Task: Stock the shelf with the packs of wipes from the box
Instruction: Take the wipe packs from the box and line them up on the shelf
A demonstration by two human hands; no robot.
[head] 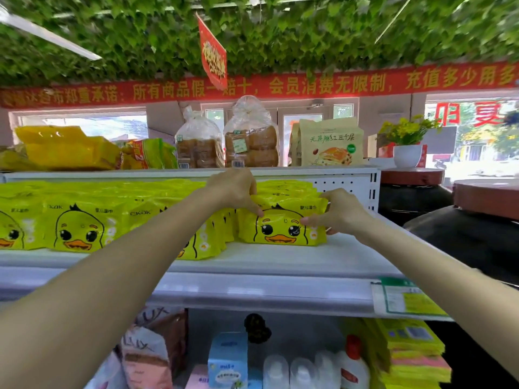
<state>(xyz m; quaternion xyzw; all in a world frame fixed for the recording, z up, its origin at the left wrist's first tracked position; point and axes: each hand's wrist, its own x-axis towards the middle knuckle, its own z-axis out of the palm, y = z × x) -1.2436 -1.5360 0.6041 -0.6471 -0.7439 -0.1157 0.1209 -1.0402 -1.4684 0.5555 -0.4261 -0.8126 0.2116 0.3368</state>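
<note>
Yellow packs of wipes with a duck face stand in rows on the white shelf (280,265). The frontmost pack (282,230) of the right-hand row stands upright, facing me. My left hand (236,189) grips its top left corner from above. My right hand (341,211) holds its right edge, thumb on the front. More packs (75,223) fill the shelf to the left, and another row (207,240) leans between them. The box is out of view.
The shelf above holds bagged bread (251,141), yellow snack bags (67,148) and a paper pastry bag (331,143). The shelf's perforated back panel (345,188) shows behind the right row. Below are bottles (303,372), soap packs and cloths. Dark jars (463,234) stand at the right.
</note>
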